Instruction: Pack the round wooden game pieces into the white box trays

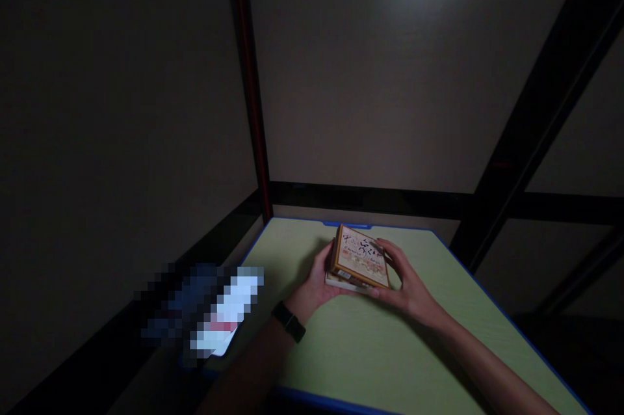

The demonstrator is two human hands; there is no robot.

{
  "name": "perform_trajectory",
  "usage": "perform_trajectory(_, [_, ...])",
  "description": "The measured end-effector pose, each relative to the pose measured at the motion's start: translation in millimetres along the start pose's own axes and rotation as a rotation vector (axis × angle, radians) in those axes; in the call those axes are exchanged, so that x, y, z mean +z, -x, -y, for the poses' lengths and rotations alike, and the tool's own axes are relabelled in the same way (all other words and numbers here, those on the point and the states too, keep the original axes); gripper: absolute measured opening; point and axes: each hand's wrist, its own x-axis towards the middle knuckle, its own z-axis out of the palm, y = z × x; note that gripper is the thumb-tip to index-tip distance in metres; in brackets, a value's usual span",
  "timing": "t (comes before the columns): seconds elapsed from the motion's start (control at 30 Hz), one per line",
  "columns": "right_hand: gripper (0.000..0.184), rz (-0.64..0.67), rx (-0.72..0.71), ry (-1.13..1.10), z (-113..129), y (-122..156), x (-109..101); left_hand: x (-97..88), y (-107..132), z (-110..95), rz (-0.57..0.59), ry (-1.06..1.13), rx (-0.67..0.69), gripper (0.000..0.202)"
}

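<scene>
A small brown box [359,255] with dark lettering on its lid sits on a light green table [390,350] with a blue edge. My left hand [314,285] grips the box's left side, fingers curled around it; a dark band is on that wrist. My right hand [404,278] holds the box's right side, fingers wrapped over the lid's edge. The lid looks lifted slightly off a paler base underneath.
The room is dim. A blurred-out patch [209,307] lies at the table's left edge. Dark frame bars [526,122] and a reddish post [251,90] stand against the pale wall behind the table.
</scene>
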Motion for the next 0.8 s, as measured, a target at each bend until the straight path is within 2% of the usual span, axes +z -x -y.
perform_trajectory(0.13, [0.085,-0.052,0.083,-0.113,-0.2,-4.3,-3.9,-5.0,-3.8,1.5,-0.092,0.048,0.008,0.059])
perform_trajectory(0.23, [0.079,-0.184,0.16,-0.119,-7.6,-12.3,-16.8,-6.0,-5.2,1.6,-0.174,0.063,-0.012,0.052])
perform_trajectory(0.37, [0.085,-0.416,0.321,0.141,-33.3,-19.8,-47.2,-6.7,-4.8,0.5,-0.231,0.04,-0.018,0.049])
perform_trajectory(0.43, [0.092,-0.465,0.385,0.343,-48.8,-19.0,-63.2,-8.7,-5.1,0.1,-0.229,0.047,-0.004,0.049])
perform_trajectory(0.57, [0.096,-0.39,0.447,0.552,-73.8,-11.1,-83.4,-11.3,-4.8,-1.3,-0.231,0.04,0.001,0.047])
perform_trajectory(0.7, [0.095,-0.206,0.407,0.588,-89.6,-4.4,-89.1,-4.8,-1.3,-3.8,-0.227,0.027,0.006,0.046])
perform_trajectory(0.8, [0.089,-0.049,0.432,0.581,-98.2,-1.9,-93.7,2.4,1.3,-5.7,-0.254,0.045,0.012,0.046])
